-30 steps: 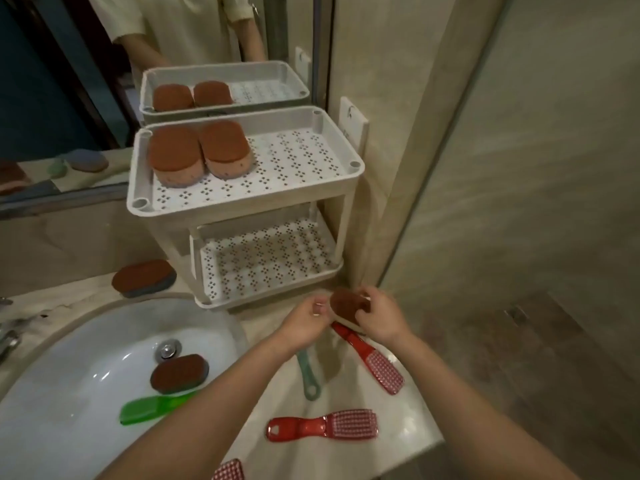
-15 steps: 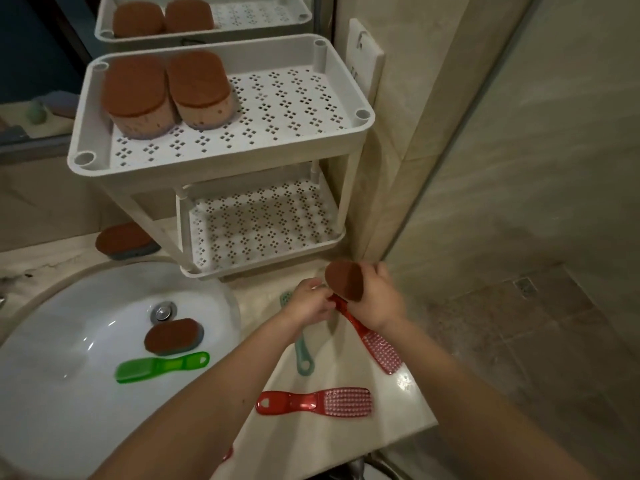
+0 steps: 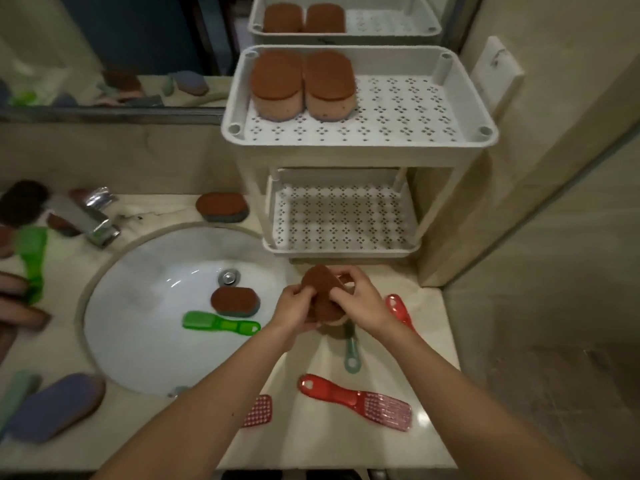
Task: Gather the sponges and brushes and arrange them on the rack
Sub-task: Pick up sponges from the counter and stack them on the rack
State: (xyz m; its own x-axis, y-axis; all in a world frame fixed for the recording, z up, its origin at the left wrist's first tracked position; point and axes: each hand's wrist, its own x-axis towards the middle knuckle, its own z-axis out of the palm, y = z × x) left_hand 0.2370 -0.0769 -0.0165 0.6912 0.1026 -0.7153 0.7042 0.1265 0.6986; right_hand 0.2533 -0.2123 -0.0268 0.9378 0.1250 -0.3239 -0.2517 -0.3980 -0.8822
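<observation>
As left hand [image 3: 294,311] and right hand [image 3: 362,306] clamp a sponge [image 3: 319,283], the rack [image 3: 360,152] stands beyond

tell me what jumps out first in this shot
The left hand and right hand both grip a brown sponge at centre, just in front of the white rack. The back left of its top shelf holds two sponges side by side. A green brush lies in the sink next to a loose sponge.

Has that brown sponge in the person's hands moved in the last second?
Yes. The sponge has shifted left toward the sink, away from the upper red brush whose handle it was covering.
</observation>
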